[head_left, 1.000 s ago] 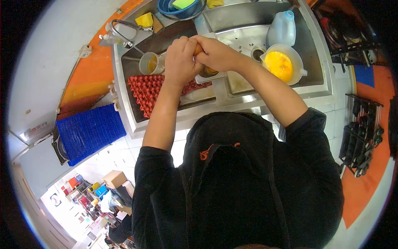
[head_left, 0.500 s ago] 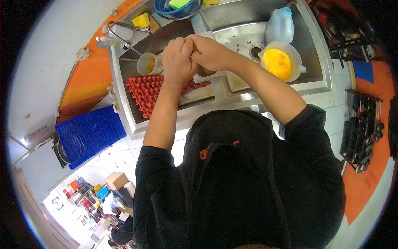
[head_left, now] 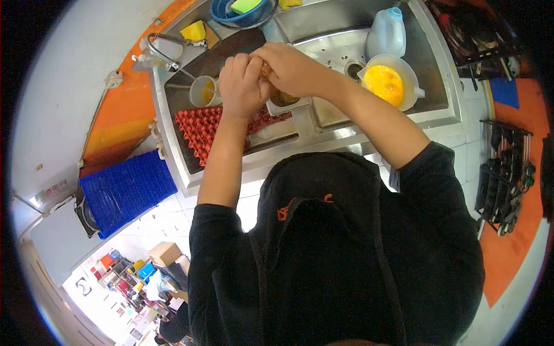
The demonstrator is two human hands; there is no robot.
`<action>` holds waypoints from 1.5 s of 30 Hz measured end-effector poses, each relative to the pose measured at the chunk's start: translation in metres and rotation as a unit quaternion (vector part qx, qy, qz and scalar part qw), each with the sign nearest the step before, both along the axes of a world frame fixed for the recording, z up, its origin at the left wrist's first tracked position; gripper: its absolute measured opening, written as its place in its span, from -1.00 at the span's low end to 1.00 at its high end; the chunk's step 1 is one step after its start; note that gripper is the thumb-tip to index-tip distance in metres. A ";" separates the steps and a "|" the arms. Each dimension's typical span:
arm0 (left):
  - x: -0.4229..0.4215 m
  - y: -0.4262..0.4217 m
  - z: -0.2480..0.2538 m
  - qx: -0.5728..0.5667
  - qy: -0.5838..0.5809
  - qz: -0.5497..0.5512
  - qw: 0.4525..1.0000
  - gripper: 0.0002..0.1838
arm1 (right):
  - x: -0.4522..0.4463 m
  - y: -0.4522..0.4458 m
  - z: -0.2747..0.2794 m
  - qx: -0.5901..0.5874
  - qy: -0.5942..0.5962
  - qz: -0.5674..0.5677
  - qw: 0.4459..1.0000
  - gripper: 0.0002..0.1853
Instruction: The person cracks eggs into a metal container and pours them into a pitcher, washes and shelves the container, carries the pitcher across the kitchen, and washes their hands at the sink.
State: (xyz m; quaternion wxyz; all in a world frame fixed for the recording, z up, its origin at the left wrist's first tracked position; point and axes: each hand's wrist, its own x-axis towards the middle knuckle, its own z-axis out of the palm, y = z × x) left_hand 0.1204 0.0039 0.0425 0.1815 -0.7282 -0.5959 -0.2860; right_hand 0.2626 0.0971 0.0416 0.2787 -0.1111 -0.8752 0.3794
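My left hand (head_left: 241, 85) and my right hand (head_left: 289, 68) meet over the sink, fingers curled around a brown egg (head_left: 265, 69) that shows only in part between them. Below the hands is a metal container (head_left: 300, 105) with something brownish inside, partly hidden. A cup (head_left: 203, 91) with yellowish liquid stands left of my left hand. Red egg trays (head_left: 197, 131) lie under my left forearm. On the right, a clear pitcher (head_left: 411, 81) holds bright yellow-orange egg (head_left: 384, 84).
A bluish jug (head_left: 385, 36) stands behind the pitcher. The faucet (head_left: 163, 51) reaches in at the left, near a yellow sponge (head_left: 194, 31). A blue basin (head_left: 245, 16) sits at the back. Black racks are at the right. Another person (head_left: 174, 326) is far off, lower left.
Both hands have stayed together while moving slightly left and up in view. The brown egg was mostly hidden half a second ago and shows a little more now. The sink contents have shifted slightly with the view.
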 end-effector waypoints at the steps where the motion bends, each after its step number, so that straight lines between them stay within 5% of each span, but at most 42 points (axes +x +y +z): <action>1: -0.001 0.001 0.002 0.001 0.001 -0.005 1.000 -0.63 | 0.000 0.005 -0.002 0.014 0.009 0.010 1.000 -0.56; 5: 0.002 -0.003 0.013 -0.018 0.027 -0.002 0.999 -0.53 | 0.005 0.006 -0.006 -0.071 0.066 0.018 0.995 -0.60; 11: -0.003 -0.028 0.021 -0.074 -0.042 0.022 0.996 -0.62 | 0.075 0.008 -0.009 -0.255 -0.057 -0.006 0.965 -0.57; 14: -0.057 -0.053 -0.034 -0.044 -0.082 0.085 0.992 -0.71 | 0.176 0.005 -0.029 -0.328 -0.031 -0.059 0.942 -0.62; 16: -0.088 -0.076 -0.080 -0.124 -0.141 0.157 0.970 -0.75 | 0.249 -0.013 -0.030 -0.502 -0.042 -0.189 0.843 -0.62; 19: -0.117 -0.107 -0.156 -0.237 -0.216 0.215 0.923 -0.79 | 0.355 -0.053 -0.051 -0.548 -0.081 -0.321 0.768 -0.57; 21: -0.124 -0.112 -0.184 -0.366 -0.212 0.231 0.876 -0.72 | 0.412 -0.081 -0.067 -0.585 -0.076 -0.454 0.668 -0.49; 22: -0.126 -0.112 -0.203 -0.389 -0.202 0.238 0.867 -0.70 | 0.432 -0.097 -0.074 -0.595 -0.054 -0.538 0.595 -0.44; 24: -0.132 -0.115 -0.252 -0.432 -0.182 0.249 0.847 -0.64 | 0.458 -0.117 -0.085 -0.432 -0.250 -0.696 0.517 -0.35; 27: -0.128 -0.104 -0.282 -0.464 -0.140 0.224 0.845 -0.50 | 0.450 -0.141 -0.071 -0.361 -0.222 -0.723 0.546 -0.31; 30: -0.112 -0.081 -0.286 -0.492 -0.165 0.204 0.830 -0.40 | 0.438 -0.150 -0.060 -0.281 -0.265 -0.637 0.667 -0.40; 32: -0.106 -0.075 -0.310 -0.466 -0.151 0.202 0.848 -0.34 | 0.365 -0.152 -0.017 -0.164 -0.371 -0.605 0.685 -0.42; 35: -0.102 -0.073 -0.366 -0.431 -0.089 0.229 0.868 -0.22 | 0.329 -0.168 -0.002 -0.177 -0.375 -0.591 0.692 -0.44; 38: -0.101 -0.067 -0.353 -0.534 -0.116 0.226 0.806 -0.17 | 0.330 -0.192 -0.005 -0.091 -0.388 -0.527 0.750 -0.45; 42: -0.112 -0.049 -0.332 -0.565 -0.122 0.213 0.788 -0.30 | 0.328 -0.219 -0.004 -0.136 -0.452 -0.557 0.684 -0.47; 45: -0.117 -0.063 -0.373 -0.495 -0.088 0.208 0.839 -0.44 | 0.305 -0.221 -0.005 -0.131 -0.473 -0.548 0.677 -0.51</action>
